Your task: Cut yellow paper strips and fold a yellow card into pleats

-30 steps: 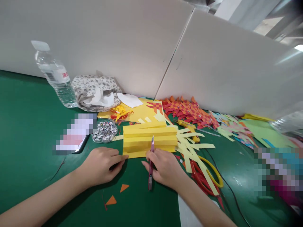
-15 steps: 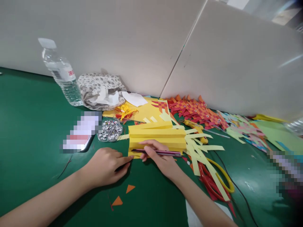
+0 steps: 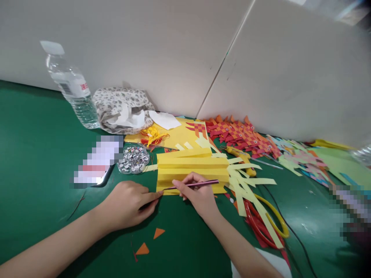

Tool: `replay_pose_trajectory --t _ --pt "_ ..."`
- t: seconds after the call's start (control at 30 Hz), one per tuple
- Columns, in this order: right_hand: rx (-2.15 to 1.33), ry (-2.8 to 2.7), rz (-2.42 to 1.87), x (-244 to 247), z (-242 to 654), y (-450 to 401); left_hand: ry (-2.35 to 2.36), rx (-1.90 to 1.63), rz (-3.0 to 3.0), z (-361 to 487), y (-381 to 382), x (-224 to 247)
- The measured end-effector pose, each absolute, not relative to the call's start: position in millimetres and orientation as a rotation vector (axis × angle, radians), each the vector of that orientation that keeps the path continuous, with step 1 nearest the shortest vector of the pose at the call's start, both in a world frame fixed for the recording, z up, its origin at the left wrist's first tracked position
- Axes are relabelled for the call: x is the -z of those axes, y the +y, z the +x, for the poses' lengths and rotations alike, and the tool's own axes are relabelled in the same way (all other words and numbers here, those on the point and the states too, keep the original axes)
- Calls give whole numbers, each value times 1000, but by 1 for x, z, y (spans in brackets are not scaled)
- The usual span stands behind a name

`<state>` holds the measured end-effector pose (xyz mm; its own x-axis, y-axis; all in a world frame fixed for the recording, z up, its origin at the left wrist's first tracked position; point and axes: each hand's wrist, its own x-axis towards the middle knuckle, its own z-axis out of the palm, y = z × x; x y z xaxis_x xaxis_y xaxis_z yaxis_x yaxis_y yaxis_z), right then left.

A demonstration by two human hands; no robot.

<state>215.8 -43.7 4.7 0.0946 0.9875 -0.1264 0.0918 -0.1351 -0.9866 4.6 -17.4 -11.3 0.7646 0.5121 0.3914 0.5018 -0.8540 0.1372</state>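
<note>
A yellow sheet of paper (image 3: 191, 170), creased into lengthwise folds, lies on the green table. At its lower left corner my left hand (image 3: 131, 202) presses down with a stretched index finger, the other fingers partly curled; it grips nothing. My right hand (image 3: 199, 195) is closed around a slim purple craft knife (image 3: 207, 182), held like a pen over the lower folds. The knife's thin tip points left, close to my left fingertip; whether it touches the paper I cannot tell. Pale yellow paper strips (image 3: 246, 189) fan out from the sheet's right side.
To the left are a phone (image 3: 100, 160), a dish of googly eyes (image 3: 133, 159), a water bottle (image 3: 74, 88) and a patterned cloth pouch (image 3: 121, 108). Woven red-orange paper fish (image 3: 237, 133) line the wall. Red- and yellow-handled scissors (image 3: 278, 216), a yellow glue gun (image 3: 240, 158) and a cable (image 3: 295, 235) lie right.
My right hand has tilted the craft knife, raising its back end and lowering its tip toward the paper's lower left edge. My left hand stays on the corner.
</note>
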Motion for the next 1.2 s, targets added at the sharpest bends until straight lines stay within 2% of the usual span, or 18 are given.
replay_pose_trajectory --t 0.77,1.2 --pt "-1250 -1194 -1391 -5 214 -42 839 -666 2934 4 -16 13" --pt "-1248 -1177 -1393 -5 215 -43 902 -839 2975 3 -17 12"
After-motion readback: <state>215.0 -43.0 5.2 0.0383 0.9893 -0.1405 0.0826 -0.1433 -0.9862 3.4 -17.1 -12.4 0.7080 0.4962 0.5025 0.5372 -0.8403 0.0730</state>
